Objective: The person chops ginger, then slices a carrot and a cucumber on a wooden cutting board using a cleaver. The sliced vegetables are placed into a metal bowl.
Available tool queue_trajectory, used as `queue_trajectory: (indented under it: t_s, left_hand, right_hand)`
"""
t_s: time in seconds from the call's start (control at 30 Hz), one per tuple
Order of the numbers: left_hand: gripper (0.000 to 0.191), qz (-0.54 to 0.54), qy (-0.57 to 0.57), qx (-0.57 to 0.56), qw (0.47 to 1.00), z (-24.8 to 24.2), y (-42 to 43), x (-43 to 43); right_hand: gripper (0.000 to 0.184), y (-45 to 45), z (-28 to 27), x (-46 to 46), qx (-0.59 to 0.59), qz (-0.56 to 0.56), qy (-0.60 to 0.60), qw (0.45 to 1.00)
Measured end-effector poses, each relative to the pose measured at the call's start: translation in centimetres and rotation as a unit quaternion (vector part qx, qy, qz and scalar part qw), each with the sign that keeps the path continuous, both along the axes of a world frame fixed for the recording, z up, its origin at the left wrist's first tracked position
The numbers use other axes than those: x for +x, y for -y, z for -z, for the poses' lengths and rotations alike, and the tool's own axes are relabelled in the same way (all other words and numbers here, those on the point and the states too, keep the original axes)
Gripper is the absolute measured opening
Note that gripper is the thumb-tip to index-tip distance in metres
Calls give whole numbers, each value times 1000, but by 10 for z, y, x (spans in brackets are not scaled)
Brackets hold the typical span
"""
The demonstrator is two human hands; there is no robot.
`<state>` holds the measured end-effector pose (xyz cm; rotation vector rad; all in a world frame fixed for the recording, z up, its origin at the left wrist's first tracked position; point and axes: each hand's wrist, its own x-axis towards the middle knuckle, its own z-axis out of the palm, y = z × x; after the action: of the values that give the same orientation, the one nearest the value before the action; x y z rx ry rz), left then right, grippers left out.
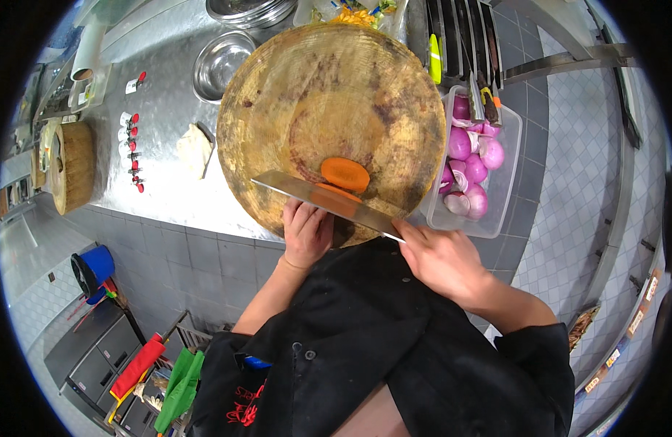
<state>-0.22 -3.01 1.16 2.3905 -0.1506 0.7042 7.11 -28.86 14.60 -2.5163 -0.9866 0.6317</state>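
Observation:
My right hand (pixel 445 259) grips a cleaver (pixel 292 187) at its handle end, and its broad blade slants across the near part of a round wooden chopping block (pixel 270 98). Just beyond the blade, an oval carrot slice (pixel 345 175) lies flat on the wood. A second orange carrot piece (pixel 336 191) shows along the blade's upper edge, partly covered by it. My left hand (pixel 308 229) is on the near side of the blade, its fingers curled down close against the steel. What lies under those fingers is hidden.
To the right, a clear plastic container (pixel 512 164) holds several peeled purple onions (pixel 475 166), below a knife rack (pixel 461 38). A steel bowl (pixel 221 63), a pale cloth (pixel 195 150) and small red-and-white clips (pixel 131 145) lie left. Another wooden block (pixel 76 166) stands farther left.

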Motion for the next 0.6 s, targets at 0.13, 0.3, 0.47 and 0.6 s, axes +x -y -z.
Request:
queue_trajectory:
  t_s: [0.13, 0.3, 0.47, 0.6]
  left_hand:
    - [36, 5, -5, 2, 1000, 3, -1, -2]
    - [33, 4, 3, -7, 1000, 4, -1, -2]
    - [33, 5, 11, -15, 1000, 2, 0, 0]
    - [32, 3, 17, -9, 1000, 2, 1, 0]
  right_hand:
    - [36, 20, -28, -5, -7, 8, -10, 1000]
    - [32, 4, -18, 0, -26, 2, -19, 999]
    - [33, -39, 25, 9, -38, 0, -20, 999]
    - [35, -23, 19, 7, -33, 9, -36, 999]
